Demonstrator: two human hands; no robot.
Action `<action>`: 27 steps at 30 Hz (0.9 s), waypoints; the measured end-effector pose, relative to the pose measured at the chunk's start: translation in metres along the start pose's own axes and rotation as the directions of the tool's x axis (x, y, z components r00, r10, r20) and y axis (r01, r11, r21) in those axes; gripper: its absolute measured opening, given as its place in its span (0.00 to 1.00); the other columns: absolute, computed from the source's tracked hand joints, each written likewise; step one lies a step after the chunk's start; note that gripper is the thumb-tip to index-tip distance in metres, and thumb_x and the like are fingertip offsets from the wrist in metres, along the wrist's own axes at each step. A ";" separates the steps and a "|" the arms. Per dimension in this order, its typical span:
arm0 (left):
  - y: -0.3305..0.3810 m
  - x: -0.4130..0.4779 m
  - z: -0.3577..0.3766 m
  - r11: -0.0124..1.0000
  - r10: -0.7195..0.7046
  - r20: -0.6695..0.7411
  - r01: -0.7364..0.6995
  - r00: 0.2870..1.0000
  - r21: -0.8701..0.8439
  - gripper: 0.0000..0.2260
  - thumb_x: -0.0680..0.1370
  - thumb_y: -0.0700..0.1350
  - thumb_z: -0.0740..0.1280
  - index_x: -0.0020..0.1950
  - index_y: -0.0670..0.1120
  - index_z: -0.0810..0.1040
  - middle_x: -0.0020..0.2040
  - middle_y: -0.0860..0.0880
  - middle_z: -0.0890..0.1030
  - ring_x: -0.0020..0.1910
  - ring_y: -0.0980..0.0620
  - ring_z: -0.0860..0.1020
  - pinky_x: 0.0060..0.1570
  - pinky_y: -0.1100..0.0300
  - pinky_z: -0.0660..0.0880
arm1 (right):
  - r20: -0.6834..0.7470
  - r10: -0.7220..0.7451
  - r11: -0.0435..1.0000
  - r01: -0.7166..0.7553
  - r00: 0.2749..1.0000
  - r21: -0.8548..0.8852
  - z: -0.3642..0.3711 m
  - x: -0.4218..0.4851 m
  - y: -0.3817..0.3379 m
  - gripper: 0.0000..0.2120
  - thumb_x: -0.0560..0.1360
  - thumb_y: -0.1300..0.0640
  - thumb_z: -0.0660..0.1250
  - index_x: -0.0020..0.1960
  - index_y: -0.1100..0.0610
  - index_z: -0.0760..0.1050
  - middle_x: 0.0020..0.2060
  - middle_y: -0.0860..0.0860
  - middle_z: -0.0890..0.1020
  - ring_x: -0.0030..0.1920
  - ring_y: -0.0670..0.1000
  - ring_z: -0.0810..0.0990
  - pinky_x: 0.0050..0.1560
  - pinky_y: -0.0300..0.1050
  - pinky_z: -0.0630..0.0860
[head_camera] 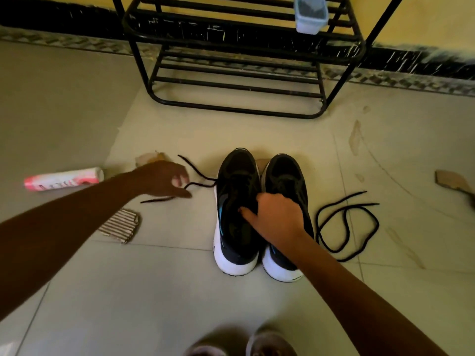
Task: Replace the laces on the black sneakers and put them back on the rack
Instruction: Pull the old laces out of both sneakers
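Left hand — lace; right hand — sneaker

Rack gets chopped off by the top edge, and the tub on it is too murky to see into. Left hand is smeared, so no idea if it's actually pinching the lace. Right hand covers the lacing of the right sneaker, fingertips out of sight. Tube lettering's unreadable. Blurry footwear is cut by the bottom edge.
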State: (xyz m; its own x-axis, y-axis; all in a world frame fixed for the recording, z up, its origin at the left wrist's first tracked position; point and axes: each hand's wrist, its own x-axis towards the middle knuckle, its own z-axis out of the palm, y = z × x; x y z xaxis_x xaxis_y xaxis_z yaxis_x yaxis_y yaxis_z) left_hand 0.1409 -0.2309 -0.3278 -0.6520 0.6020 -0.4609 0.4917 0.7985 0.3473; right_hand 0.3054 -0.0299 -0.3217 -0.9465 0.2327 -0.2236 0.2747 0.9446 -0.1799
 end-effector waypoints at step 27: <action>0.096 -0.006 0.046 1.000 0.010 -0.135 -0.012 0.991 -0.009 0.22 0.74 0.48 0.66 0.62 0.40 0.64 0.49 0.40 0.80 0.47 0.40 0.79 0.38 0.56 0.71 | 0.072 0.099 0.603 -0.117 0.992 0.789 0.001 0.029 0.013 0.13 0.70 0.55 0.74 0.47 0.51 0.70 0.39 0.51 0.82 0.38 0.45 0.80 0.41 0.37 0.75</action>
State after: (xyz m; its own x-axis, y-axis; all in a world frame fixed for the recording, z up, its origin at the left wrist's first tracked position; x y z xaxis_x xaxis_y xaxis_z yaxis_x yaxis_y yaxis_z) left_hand 0.2188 -0.1575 -0.3287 -0.7188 0.6048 -0.3429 0.4941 0.7913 0.3600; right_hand 0.2815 -0.0107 -0.3314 -0.9000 0.3081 -0.3084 0.4103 0.3594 -0.8382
